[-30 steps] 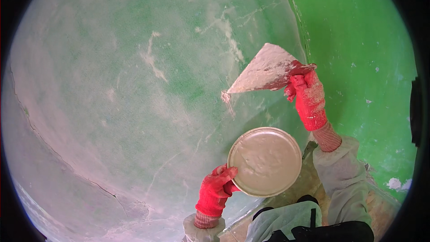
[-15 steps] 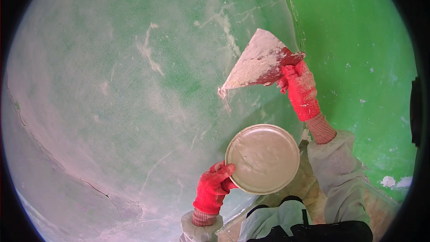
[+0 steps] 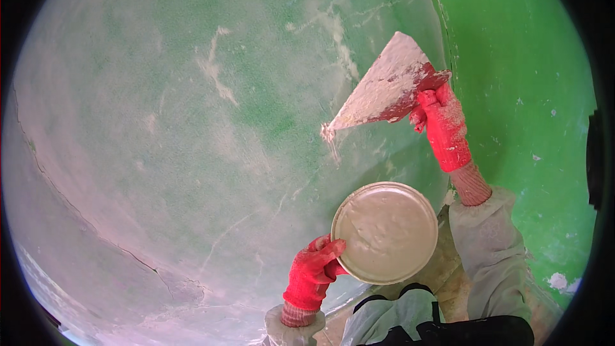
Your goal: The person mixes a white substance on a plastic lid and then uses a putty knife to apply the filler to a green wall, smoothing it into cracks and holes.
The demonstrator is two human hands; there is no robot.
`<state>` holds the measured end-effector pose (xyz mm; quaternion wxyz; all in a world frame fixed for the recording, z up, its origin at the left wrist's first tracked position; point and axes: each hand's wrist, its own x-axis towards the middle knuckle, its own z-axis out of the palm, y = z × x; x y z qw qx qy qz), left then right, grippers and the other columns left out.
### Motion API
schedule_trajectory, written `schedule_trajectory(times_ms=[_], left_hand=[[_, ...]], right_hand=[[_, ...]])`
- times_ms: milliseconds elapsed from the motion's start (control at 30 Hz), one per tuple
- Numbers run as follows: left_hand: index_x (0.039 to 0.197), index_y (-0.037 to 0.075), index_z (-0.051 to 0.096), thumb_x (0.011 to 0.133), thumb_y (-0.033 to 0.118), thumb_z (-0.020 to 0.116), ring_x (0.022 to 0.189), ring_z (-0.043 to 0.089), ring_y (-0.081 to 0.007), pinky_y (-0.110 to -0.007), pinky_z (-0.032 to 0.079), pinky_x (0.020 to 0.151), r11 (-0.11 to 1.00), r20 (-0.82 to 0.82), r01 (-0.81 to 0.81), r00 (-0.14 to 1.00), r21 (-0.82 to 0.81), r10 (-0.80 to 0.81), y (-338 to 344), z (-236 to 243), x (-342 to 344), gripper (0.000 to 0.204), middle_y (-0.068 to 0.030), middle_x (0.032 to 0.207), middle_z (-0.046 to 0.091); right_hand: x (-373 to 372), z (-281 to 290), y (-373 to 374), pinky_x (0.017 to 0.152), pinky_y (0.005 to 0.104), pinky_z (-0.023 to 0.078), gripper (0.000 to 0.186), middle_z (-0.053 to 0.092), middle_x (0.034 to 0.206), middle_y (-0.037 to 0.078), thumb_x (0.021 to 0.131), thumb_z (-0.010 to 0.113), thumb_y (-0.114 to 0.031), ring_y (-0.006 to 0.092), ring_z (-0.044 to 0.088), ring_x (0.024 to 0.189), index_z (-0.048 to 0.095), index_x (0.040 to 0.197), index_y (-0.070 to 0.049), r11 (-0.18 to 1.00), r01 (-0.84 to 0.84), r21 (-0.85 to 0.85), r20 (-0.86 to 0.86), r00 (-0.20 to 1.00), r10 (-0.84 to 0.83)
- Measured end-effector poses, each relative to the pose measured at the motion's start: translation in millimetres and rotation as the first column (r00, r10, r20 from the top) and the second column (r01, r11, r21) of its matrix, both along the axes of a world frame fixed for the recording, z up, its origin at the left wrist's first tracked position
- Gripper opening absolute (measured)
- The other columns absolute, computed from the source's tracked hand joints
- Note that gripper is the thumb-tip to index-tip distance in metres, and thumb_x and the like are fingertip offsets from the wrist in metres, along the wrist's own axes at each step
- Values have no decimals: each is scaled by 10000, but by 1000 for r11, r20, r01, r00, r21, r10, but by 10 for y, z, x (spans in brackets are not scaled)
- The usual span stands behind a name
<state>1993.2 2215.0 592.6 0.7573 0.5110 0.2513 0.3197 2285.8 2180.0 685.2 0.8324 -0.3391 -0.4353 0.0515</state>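
My right hand (image 3: 445, 122), in a red glove dusted with dried paste, is closed round the handle of a wide putty knife (image 3: 387, 86). Pale putty coats its triangular blade, and a small clump of putty (image 3: 328, 132) sits at the blade's lower left corner, against or close to the wall. In my left hand (image 3: 314, 272), also red-gloved, is the rim of a round shallow pan (image 3: 385, 280), gripped with the thumb on top. Smooth beige putty (image 3: 384, 234) fills the pan. It is held level below the knife, apart from it.
A green wall (image 3: 256, 90) with whitish smears and thin cracks spans the left and middle. At the right, past a corner line, stands a brighter green wall (image 3: 525, 57) with white flecks. My legs (image 3: 397, 314) and a tan floor (image 3: 451, 275) show at the bottom.
Both hands, the putty knife and the pan sit slightly further right in the picture; the wall marks have shifted right too. Both grips are the same.
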Motion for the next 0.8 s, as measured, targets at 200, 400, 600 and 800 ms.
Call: schedule_trajectory(times_ms=[200, 400, 600, 800], left_hand=[[1154, -98, 521, 873, 180, 613, 824, 632, -173, -268, 543, 713, 999, 23, 35, 999, -11, -35, -26, 44, 57, 406, -111, 971, 633], [1160, -98, 518, 880, 184, 601, 831, 633, -175, -276, 546, 729, 1000, -3, 1, 1000, 16, -1, 3, -32, 53, 406, -115, 975, 634], [1152, -96, 522, 881, 170, 601, 833, 634, -172, -276, 549, 725, 1000, 9, 14, 1000, -1, -14, -1, 6, 67, 388, -113, 971, 636], [1133, -87, 532, 882, 180, 602, 825, 637, -165, -269, 550, 716, 1000, -11, -1, 1000, 22, 1, 32, -36, 52, 373, -110, 959, 637]], right_hand=[[123, -143, 98, 463, 245, 401, 136, 576, 695, 29, 936, 491, -113, 91, 502, 526, 544, 1037, -39, 997, -12, -75, 71, 997, 17], [84, -112, 191, 460, 243, 398, 135, 574, 683, 26, 927, 493, -98, 90, 500, 525, 552, 1033, -41, 998, -9, -62, 68, 998, 13], [63, -65, 130, 471, 238, 403, 131, 579, 699, 26, 929, 490, -91, 88, 500, 528, 553, 1033, -44, 998, 38, -45, 74, 997, -35], [109, -161, 222, 473, 252, 434, 175, 591, 797, 52, 944, 500, -146, 118, 544, 563, 514, 1076, -33, 996, -55, -70, 135, 989, 64]])
